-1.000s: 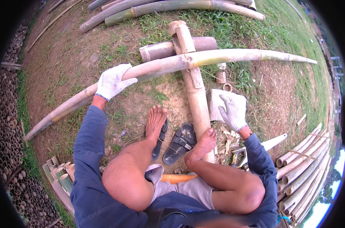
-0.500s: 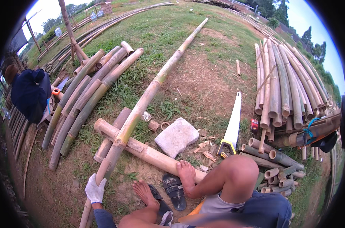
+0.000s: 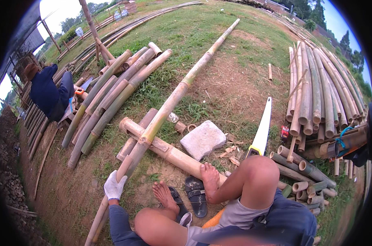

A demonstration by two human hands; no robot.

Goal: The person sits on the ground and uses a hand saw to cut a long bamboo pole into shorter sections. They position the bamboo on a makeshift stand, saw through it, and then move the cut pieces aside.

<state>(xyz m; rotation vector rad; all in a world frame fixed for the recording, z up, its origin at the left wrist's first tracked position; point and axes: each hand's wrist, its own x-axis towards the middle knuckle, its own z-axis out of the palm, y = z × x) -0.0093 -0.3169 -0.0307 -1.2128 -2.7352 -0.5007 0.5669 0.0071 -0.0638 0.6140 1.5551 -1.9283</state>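
Observation:
In a white knitted glove, my left hand (image 3: 114, 186) is closed around the near part of a long bamboo pole (image 3: 186, 82). That pole slants away to the far upper right. It crosses over a thicker bamboo piece (image 3: 179, 160) on the ground, with a shorter bamboo length (image 3: 128, 149) beside the crossing. My bare right foot rests on the thicker piece. My right hand is out of sight; only a blurred dark sleeve shows at the lower edge. A hand saw (image 3: 261, 131) with a yellow and black handle lies beyond my right knee, which partly hides its handle.
A pale stone block (image 3: 203, 140) sits ahead of my feet, near black sandals (image 3: 195, 197). Bamboo poles (image 3: 108, 98) lie left, a larger stack (image 3: 313, 90) right, with short cut pieces (image 3: 304, 188) below it. A person in dark clothes (image 3: 50, 94) sits at far left.
The view has shifted left, so the scene sits farther right and higher, and more of the other person shows. My knee now covers part of the saw handle. My left hand stays on the pole.

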